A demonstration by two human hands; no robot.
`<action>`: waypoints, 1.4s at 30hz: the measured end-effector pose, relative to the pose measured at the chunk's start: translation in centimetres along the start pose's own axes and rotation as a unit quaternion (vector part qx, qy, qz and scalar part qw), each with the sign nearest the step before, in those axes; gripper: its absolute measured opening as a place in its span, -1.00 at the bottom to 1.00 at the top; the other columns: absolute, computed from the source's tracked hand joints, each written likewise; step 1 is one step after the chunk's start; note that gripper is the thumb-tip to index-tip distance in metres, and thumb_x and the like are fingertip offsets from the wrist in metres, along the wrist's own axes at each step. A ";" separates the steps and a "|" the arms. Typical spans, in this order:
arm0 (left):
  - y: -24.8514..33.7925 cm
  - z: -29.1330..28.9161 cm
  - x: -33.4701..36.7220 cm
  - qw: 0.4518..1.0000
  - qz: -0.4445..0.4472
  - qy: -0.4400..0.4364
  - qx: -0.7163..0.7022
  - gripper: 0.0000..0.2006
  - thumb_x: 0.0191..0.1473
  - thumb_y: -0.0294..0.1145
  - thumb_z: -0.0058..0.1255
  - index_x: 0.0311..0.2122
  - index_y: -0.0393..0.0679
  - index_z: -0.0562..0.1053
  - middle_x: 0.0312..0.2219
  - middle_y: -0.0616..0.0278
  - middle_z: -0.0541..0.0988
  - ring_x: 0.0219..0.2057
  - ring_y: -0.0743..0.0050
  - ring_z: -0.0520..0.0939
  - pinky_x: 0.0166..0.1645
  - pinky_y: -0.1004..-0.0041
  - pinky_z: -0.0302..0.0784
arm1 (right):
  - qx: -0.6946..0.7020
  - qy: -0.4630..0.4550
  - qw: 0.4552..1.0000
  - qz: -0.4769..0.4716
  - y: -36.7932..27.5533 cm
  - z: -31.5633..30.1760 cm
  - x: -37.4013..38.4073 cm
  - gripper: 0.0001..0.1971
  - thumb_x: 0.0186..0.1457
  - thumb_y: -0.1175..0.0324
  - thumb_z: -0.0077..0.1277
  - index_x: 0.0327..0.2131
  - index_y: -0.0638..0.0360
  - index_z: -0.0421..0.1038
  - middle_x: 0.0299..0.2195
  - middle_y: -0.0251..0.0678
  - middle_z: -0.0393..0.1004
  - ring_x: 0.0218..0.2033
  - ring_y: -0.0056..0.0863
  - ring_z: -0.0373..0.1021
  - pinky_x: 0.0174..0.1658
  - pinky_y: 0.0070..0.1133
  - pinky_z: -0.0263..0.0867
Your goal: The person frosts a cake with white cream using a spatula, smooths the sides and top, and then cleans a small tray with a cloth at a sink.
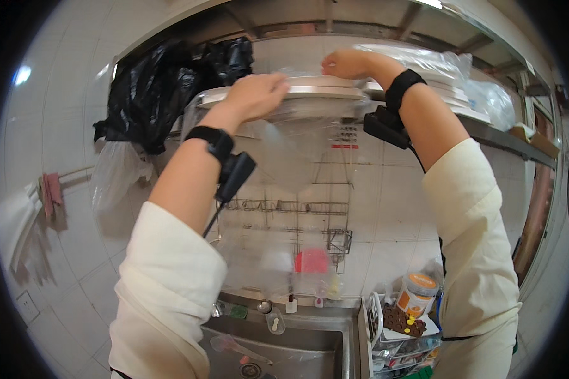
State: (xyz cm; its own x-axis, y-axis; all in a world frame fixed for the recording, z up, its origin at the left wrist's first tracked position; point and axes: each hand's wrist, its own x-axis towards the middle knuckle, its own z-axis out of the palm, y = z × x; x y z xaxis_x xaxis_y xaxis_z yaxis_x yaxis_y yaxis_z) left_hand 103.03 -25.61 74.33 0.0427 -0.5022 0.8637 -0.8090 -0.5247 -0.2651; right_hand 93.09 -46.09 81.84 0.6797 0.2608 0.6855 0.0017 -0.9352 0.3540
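Observation:
Both my arms are raised to the overhead shelf. My left hand [257, 96] has its fingers bent together over the near edge of a white flat board [325, 92] wrapped in a clear plastic bag [284, 136]; it appears to grip the plastic there. The thin bag hangs below the board, and the wall shows through it. Slightly higher and to the right, my right hand [351, 64] is closed, fingers curled in, above the board's far part. What its fingers hold, if anything, is hidden. A black strap with a small device sits on each wrist.
Black plastic bags [152, 88] fill the shelf's left end; wrapped white boards [433, 72] lie at its right. Below are a wire rack [284, 207] on the tiled wall, a steel sink [351, 335], and a crowded caddy with an orange-labelled tub [417, 294] and brown mould [401, 321].

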 end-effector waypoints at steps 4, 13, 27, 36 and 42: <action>-0.9 0.4 -0.5 0.998 0.029 0.040 0.041 -0.58 0.11 -0.09 -0.28 -0.07 -0.16 0.38 -0.22 -0.07 0.50 -0.16 -0.06 0.47 -0.06 0.20 0.34 | 0.045 -0.032 0.996 0.072 0.6 1.5 2.9 -0.52 -0.04 0.15 0.05 -0.02 0.08 0.35 -0.10 -0.17 0.43 -0.08 -0.19 0.34 -0.04 -0.43 0.24; -0.4 0.5 -0.8 0.998 -0.003 0.054 0.043 -0.57 0.10 -0.07 -0.25 -0.03 -0.11 0.37 -0.14 0.02 0.48 -0.06 0.05 0.42 0.04 0.19 0.21 | 0.081 0.218 0.972 0.025 1.0 1.0 4.0 -0.65 0.05 0.19 -0.07 -0.21 0.29 0.38 -0.48 -0.05 0.50 -0.41 -0.21 0.43 -0.33 -0.38 0.31; -0.6 -2.4 1.5 0.989 0.053 0.064 0.121 -0.63 0.09 -0.11 -0.21 -0.09 -0.09 0.43 -0.20 0.02 0.52 -0.12 0.07 0.49 0.12 -0.09 0.04 | -0.111 0.194 0.971 0.086 11.9 -0.8 -13.0 -0.83 0.00 0.38 -0.07 -0.32 0.21 0.42 -0.40 -0.15 0.47 -0.30 -0.17 0.38 -0.24 -0.40 0.30; 11.9 4.2 13.3 0.980 0.181 -0.059 0.053 -0.49 0.07 -0.37 -0.30 0.18 -0.10 0.10 0.04 -0.11 0.32 0.06 -0.01 0.33 0.15 0.29 0.18 | -0.290 0.277 0.912 -0.092 17.0 0.6 -11.8 -0.87 -0.03 0.46 -0.07 -0.35 0.14 0.42 -0.39 -0.24 0.47 -0.22 -0.24 0.37 -0.17 -0.43 0.28; 13.1 6.9 14.7 0.991 0.082 -0.106 0.026 -0.42 0.01 -0.39 -0.36 0.22 -0.06 0.03 0.02 -0.16 0.32 0.02 -0.02 0.36 0.10 0.32 0.22 | -0.334 0.061 0.941 0.007 16.5 -0.9 -11.2 -0.93 -0.09 0.50 -0.09 -0.46 0.16 0.39 -0.42 -0.26 0.47 -0.18 -0.28 0.35 -0.11 -0.44 0.23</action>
State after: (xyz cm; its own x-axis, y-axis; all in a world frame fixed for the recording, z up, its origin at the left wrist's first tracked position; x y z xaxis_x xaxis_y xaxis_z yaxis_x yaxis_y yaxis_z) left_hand 97.14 -44.63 80.62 0.0394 -0.7142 0.6988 -0.7840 -0.4556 -0.4215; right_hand 84.83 -64.28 80.57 0.5870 0.3136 0.7464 -0.4955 -0.5900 0.6375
